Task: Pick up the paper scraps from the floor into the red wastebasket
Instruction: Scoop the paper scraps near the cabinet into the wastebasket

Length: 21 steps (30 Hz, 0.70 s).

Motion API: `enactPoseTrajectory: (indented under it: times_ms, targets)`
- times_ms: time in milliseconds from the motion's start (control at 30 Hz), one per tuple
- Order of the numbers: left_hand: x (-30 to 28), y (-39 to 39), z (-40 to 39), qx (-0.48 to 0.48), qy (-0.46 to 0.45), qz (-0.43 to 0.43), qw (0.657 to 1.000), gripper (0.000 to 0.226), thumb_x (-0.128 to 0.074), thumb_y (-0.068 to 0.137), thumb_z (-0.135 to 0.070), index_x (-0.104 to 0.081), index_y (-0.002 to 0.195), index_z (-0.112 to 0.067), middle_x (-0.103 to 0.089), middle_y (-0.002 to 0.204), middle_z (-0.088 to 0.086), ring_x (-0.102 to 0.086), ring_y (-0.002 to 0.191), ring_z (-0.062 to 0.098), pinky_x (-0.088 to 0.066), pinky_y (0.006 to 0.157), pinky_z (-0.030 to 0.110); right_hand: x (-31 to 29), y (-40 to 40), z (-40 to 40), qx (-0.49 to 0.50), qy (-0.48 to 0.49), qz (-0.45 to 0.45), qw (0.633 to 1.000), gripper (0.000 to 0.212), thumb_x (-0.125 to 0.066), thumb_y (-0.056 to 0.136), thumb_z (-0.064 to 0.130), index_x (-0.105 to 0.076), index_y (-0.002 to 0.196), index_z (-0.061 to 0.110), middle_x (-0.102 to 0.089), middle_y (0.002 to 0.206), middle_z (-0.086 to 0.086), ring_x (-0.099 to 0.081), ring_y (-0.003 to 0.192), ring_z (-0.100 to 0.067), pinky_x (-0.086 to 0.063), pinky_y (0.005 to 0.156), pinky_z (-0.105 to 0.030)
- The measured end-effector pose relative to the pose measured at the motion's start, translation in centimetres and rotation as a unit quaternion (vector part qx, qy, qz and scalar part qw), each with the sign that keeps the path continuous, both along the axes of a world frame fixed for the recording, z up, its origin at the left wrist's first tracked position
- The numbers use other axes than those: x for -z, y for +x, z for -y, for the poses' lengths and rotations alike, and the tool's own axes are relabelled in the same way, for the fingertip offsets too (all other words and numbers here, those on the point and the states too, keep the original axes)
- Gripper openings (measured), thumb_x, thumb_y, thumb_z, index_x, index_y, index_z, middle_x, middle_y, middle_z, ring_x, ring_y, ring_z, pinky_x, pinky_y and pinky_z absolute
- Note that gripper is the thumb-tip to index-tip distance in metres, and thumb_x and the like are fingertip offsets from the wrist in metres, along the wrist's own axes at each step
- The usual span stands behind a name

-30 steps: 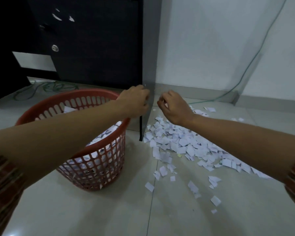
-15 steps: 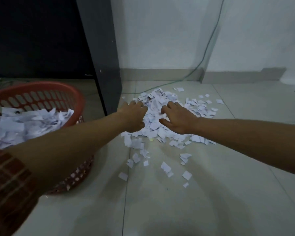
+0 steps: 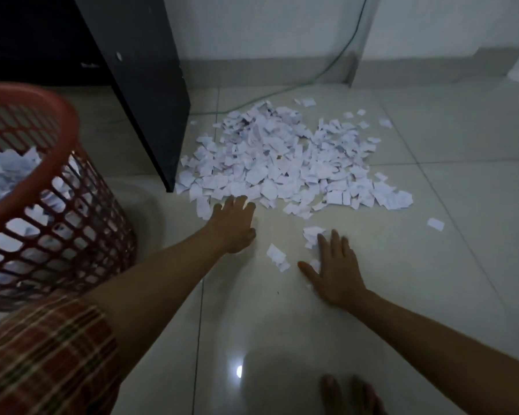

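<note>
On glossy tile, jagged paper scraps

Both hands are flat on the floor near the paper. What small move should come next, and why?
Probably sweep both hands together. The left hand lies open at the near edge of the big pile of scraps, the right hand open beside a few loose scraps. Neither holds paper yet, so gathering a handful comes before the red wastebasket.
</note>
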<state>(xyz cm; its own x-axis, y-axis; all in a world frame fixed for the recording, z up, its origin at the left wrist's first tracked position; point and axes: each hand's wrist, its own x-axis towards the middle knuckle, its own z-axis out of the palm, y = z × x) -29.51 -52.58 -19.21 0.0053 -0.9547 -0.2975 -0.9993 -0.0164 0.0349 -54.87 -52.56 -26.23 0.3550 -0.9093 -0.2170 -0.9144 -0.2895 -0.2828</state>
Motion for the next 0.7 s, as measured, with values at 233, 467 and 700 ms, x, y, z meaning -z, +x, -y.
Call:
enactPoseTrajectory:
  times_ms: [233,467,700]
  targets:
    - [3.4,1.1,-1.3,-0.043,-0.015,-0.003,0.999,0.060,-0.034,0.101,-0.040,-0.015,0.151,-0.014,-0.004,0.161,0.011,0.000,0.147,0.033,-0.013,0.116,0.051,3.0,2.1,0.7,-0.074,-0.047,-0.060,0.994,0.089,0.008,0.081,0.076,0.006,0.154,0.025,0.015,0.161,-0.009,0.016,0.146,-0.036,0.009,0.111,-0.062]
    - [3.2,1.1,-0.8,-0.057,-0.042,-0.032,0.997,0.056,-0.032,0.103,-0.036,-0.016,0.152,-0.014,-0.002,0.161,0.012,-0.001,0.148,0.032,-0.011,0.117,0.051,2.7,5.5,4.8,-0.079,-0.044,-0.062,0.994,0.077,0.000,0.087,0.071,0.010,0.153,0.032,0.016,0.161,-0.007,0.020,0.145,-0.037,0.010,0.111,-0.063]
    - [3.9,4.1,-2.5,-0.071,-0.087,-0.065,0.992,0.051,-0.035,0.102,-0.026,-0.023,0.150,-0.013,-0.011,0.160,0.012,-0.008,0.147,0.033,-0.018,0.114,0.050,1.8,9.1,-2.8,-0.290,-0.082,0.011,0.953,0.079,-0.008,0.091,0.072,-0.009,0.155,0.026,0.000,0.162,-0.007,0.008,0.147,-0.038,-0.001,0.113,-0.065]
